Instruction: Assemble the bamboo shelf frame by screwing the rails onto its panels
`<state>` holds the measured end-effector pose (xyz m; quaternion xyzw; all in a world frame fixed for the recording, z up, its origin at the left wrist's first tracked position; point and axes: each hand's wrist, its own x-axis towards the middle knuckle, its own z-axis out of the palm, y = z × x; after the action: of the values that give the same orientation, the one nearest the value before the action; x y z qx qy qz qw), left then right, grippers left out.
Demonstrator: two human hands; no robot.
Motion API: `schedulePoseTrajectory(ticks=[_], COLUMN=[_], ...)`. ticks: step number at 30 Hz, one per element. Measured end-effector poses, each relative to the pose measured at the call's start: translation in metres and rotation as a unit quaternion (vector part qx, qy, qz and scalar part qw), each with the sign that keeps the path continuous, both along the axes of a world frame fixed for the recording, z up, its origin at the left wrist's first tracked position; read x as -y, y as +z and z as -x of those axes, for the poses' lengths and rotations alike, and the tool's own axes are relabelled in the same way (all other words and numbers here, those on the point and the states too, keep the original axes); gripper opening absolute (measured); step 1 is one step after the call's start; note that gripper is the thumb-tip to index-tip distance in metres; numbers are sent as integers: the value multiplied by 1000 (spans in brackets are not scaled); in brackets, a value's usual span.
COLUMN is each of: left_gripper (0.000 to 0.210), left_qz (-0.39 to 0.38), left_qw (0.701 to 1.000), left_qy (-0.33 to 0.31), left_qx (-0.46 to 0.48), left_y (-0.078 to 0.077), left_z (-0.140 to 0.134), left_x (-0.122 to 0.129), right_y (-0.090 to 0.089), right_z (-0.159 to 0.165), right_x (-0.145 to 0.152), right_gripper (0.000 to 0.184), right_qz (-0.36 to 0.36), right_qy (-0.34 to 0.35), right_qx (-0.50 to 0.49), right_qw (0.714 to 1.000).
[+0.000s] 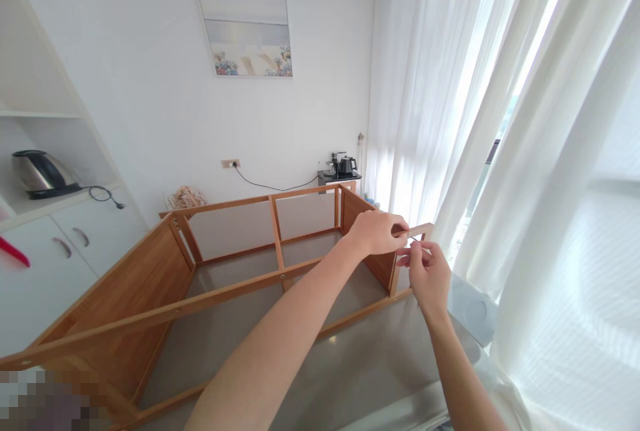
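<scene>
A large wooden frame [230,289] with slim rails and solid end panels stands on the floor in front of me. At its right corner, my left hand [379,231] is closed around the end of the top rail, its fingers partly hidden behind the wood. Just below and right of it, my right hand [430,276] pinches a thin metal tool [413,239] against the rail near the corner. Most of that tool is covered by my fingers, so its exact kind does not show.
White curtains [540,217] hang close on the right. A power cord runs along the wall to a black stand [340,176] with a kettle. On the left, a steel kettle [37,174] sits on a cabinet shelf. A pixelated patch covers the lower left corner.
</scene>
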<state>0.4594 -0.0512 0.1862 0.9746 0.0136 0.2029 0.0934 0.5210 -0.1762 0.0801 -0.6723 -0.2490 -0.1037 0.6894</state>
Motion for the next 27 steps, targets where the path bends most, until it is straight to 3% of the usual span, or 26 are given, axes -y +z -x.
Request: schedulePoseTrajectory(ticks=[5, 12, 21, 27], left_gripper=[29, 28, 28, 29], left_qz=[-13, -11, -2, 10], left_qw=[1000, 1000, 1000, 1000], left_qy=[-1, -4, -3, -15], left_qx=[0, 2, -7, -7], left_y=[0, 2, 3, 2], left_z=[1, 3, 4, 4], left_x=[0, 1, 2, 0], right_y=[4, 7, 6, 8], right_z=[0, -6, -9, -5], right_x=[10, 20, 18, 18], right_gripper=[37, 34, 40, 33], right_qz=[-9, 66, 109, 92], right_qy=[55, -54, -70, -103], right_qx=[-36, 86, 134, 158], right_qw=[998, 993, 982, 978])
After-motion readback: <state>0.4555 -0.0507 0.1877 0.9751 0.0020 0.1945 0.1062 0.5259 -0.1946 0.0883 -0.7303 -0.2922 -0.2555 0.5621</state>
